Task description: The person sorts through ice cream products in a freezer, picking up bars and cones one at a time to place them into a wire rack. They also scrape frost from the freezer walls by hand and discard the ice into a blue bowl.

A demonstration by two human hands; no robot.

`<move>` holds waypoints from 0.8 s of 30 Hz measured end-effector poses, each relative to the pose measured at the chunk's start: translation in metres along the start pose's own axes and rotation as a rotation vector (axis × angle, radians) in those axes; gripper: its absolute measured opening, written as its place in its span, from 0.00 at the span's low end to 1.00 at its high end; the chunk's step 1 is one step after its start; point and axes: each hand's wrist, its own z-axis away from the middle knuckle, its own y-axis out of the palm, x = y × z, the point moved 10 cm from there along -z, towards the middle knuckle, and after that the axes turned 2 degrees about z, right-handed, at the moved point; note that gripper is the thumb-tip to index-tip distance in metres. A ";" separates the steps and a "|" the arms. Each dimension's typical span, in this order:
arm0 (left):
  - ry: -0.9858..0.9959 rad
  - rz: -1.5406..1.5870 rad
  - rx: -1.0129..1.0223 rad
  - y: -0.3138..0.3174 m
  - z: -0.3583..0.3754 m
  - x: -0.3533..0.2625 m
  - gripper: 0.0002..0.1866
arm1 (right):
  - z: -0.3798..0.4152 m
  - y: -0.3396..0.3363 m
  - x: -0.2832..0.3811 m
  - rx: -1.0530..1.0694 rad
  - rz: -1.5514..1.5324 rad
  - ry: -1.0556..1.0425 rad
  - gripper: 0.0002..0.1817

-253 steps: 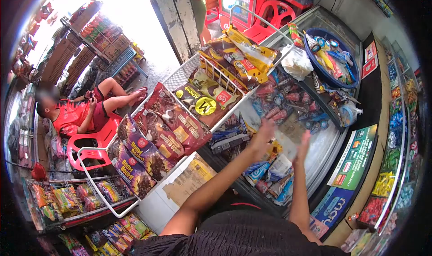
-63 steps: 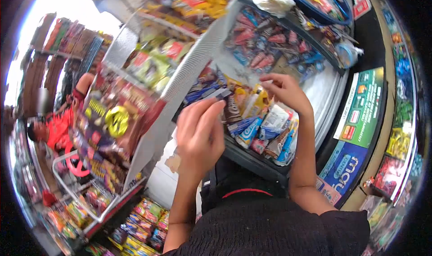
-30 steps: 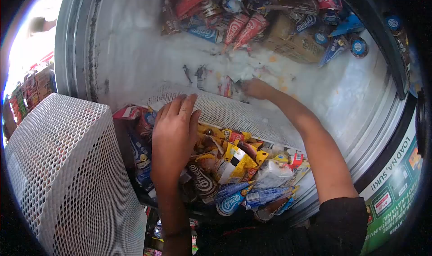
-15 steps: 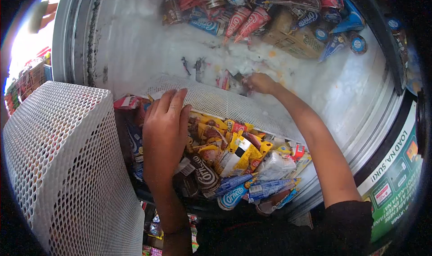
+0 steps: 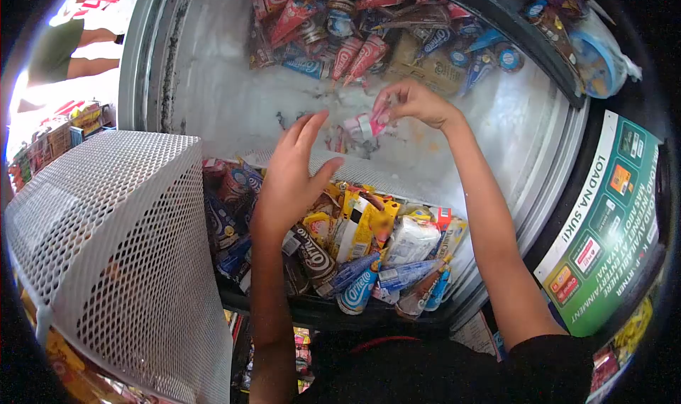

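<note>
- Right hand [image 5: 411,102] has been lifted off the frosted freezer floor [image 5: 234,99]; a small pink wrapper [image 5: 367,124] is now pinched in its fingertips.
- Left hand [image 5: 294,180], open and empty, has been raised from the white mesh basket [image 5: 369,173] toward the wrapper.

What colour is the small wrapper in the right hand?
Pink and white wrapper, clearest in the head view.

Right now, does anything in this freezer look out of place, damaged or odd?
Yes. Thick white frost coats the freezer wall and floor. The right hand pinches a small crumpled pink-and-white wrapper above that frost, apart from the packed ice-cream cones. The left hand hovers open. The white mesh basket lies tipped.
</note>
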 end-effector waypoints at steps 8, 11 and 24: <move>-0.463 0.750 0.026 0.024 -0.009 0.043 0.21 | -0.004 -0.006 -0.005 -0.108 -0.689 -0.032 0.13; -0.620 0.944 -0.081 0.028 0.008 0.073 0.17 | -0.006 -0.024 -0.115 0.035 0.648 0.525 0.25; 0.109 -0.286 -0.275 -0.027 0.013 -0.016 0.11 | -0.038 0.010 -0.367 -0.391 1.061 0.023 0.14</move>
